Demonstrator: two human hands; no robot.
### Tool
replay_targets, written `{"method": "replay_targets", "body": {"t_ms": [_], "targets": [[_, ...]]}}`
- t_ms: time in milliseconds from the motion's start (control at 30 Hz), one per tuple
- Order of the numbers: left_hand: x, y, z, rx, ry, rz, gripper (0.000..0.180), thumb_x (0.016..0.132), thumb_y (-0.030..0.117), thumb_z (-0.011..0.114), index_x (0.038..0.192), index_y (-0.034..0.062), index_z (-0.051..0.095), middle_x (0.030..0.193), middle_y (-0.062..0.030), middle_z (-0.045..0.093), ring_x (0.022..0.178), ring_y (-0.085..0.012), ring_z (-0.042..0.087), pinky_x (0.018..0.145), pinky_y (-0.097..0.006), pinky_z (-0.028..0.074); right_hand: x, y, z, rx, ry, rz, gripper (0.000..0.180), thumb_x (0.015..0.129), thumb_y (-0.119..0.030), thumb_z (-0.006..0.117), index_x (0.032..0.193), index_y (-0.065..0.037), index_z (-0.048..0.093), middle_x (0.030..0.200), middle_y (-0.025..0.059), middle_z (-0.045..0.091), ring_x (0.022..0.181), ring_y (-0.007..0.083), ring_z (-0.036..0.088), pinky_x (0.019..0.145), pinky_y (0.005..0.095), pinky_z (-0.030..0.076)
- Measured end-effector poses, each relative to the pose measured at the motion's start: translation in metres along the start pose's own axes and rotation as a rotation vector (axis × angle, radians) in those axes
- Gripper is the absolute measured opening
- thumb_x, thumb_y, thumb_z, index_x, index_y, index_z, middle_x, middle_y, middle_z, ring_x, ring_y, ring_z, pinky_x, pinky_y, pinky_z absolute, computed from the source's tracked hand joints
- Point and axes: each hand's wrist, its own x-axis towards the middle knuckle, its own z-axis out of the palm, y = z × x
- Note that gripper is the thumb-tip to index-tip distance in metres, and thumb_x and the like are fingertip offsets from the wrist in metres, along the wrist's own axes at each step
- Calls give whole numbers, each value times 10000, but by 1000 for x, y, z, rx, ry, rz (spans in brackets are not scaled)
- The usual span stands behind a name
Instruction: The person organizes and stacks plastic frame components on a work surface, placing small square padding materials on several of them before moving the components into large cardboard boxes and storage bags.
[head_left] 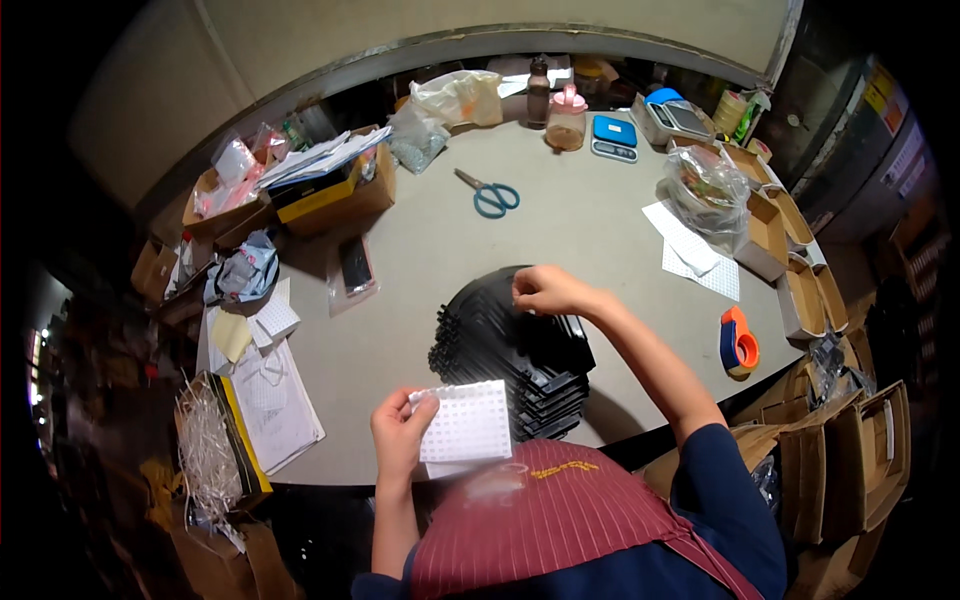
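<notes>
Untidily, cardboard boxes (766, 236) flank the grey table (415, 245) bearing black parts (490, 345).

Pretty sure this is a small workshop, the sorting-and-packing sort. The bench (400, 265) is big and grey, with a pile of matching black parts (545, 395) right by the right hand (548, 292). Past that hand there's a pair of scissors (492, 200), then two scales (615, 131) farther back. Off to its right: an orange tape dispenser (736, 345) plus a row of small open boxes (762, 260). Bigger cardboard boxes (818, 475) sit lower on that side. Left of the left hand (400, 425), loose papers (288, 405) and a box full of pale strips (208, 455). Person's wearing a maroon apron (510, 530) too.
</notes>
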Motion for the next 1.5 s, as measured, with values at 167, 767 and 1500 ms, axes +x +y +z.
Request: {"method": "replay_targets", "body": {"t_ms": [167, 767, 1500], "targets": [[-8, -10, -16, 15, 93, -43, 193, 883, 40, 716, 1044, -38, 644, 906, -61, 685, 803, -115, 638, 716, -240, 509, 36, 40, 15, -322, -25, -4, 315, 749, -233, 633, 891, 42, 693, 844, 244, 697, 784, 380, 687, 705, 459, 543], [-14, 0, -67, -183, 229, 40, 170, 908, 26, 655, 1054, -59, 629, 976, -121, 704, 861, -174, 678, 815, -284, 527, -55, 90, -62, -421, 514, 431, 489, 719, -522, 739, 743, -34, 736, 679, 164, 688, 648, 326, 691, 639, 431, 553], [8, 11, -13, -128, 47, -18, 191, 902, 50, 707, 1049, -41, 626, 900, -88, 702, 770, -118, 667, 717, -229, 522, 46, 41, 49, -446, 169, -119, 183, 771, -169, 694, 863, -11, 683, 850, 205, 707, 836, 366, 696, 704, 437, 549]]}}
